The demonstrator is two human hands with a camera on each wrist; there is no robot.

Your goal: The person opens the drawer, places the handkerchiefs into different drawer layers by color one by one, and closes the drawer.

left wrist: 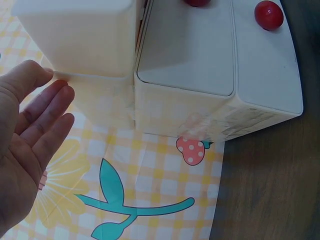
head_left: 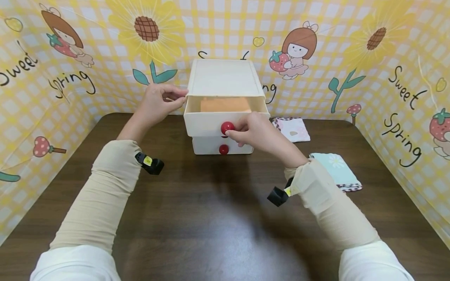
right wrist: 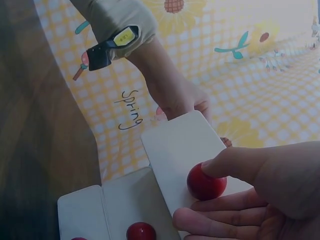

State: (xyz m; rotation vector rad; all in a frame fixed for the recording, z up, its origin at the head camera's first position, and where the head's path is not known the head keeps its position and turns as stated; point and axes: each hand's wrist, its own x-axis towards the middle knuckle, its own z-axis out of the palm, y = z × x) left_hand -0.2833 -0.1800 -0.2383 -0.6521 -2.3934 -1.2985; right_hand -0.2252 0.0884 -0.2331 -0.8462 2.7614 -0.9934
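Pulling the top drawer (head_left: 205,124) too far by its red knob (head_left: 227,127), pinched by the right hand (head_left: 259,132), could tip the drawer cabinet (head_left: 225,76) near the table's (head_left: 211,218) back edge, the left hand (head_left: 158,102) merely touching its corner with relaxed fingers.

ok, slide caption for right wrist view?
Right grip pinching the red knob of the open top drawer, left grip beyond.

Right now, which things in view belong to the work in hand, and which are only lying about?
In the work:
right hand, pinching the top red knob
open top drawer, orange item inside
white drawer unit, left hand at its corner

Apparently just lying about:
white patterned folded cloth
mint folded cloth with flower
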